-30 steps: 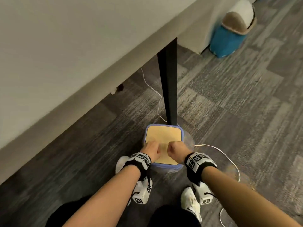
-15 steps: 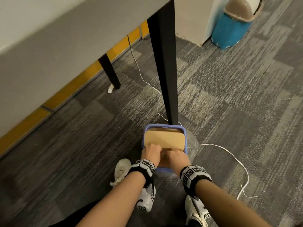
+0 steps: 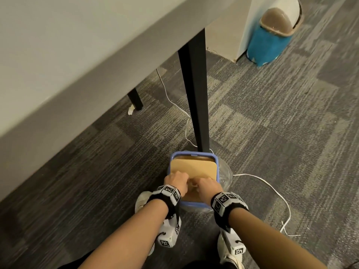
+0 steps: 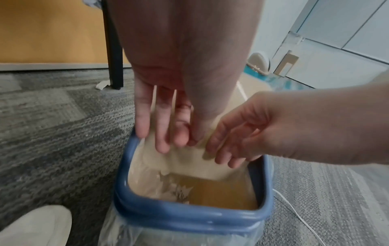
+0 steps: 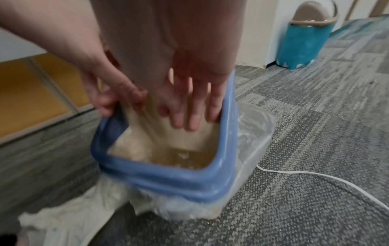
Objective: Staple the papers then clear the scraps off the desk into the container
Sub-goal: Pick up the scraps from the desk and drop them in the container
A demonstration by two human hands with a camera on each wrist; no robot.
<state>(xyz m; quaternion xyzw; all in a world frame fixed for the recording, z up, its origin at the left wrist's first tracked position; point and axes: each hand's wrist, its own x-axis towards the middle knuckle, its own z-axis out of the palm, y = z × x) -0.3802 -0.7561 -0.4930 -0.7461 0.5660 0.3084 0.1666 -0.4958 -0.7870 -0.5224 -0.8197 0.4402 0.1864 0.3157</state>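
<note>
- The floor (image 3: 272, 123) is carpet in grey tiles, some darker, some lighter, with a streaked weave.
- A pale desk (image 3: 68, 55) fills the upper left of the head view, seen from beside and below its edge.
- A black desk leg (image 3: 194, 94) stands upright on the carpet; a second, shorter-looking black leg (image 3: 135, 100) shows further back under the desk.
- A white cable (image 3: 272, 189) trails across the carpet past the front leg.
- A small pale scrap (image 3: 130, 110) lies by the rear leg.
- A blue bin with a tan swing lid (image 3: 272, 37) stands against a pale wall corner (image 3: 223, 30).
- A yellow-orange panel (image 4: 52, 30) runs low behind the desk.
</note>
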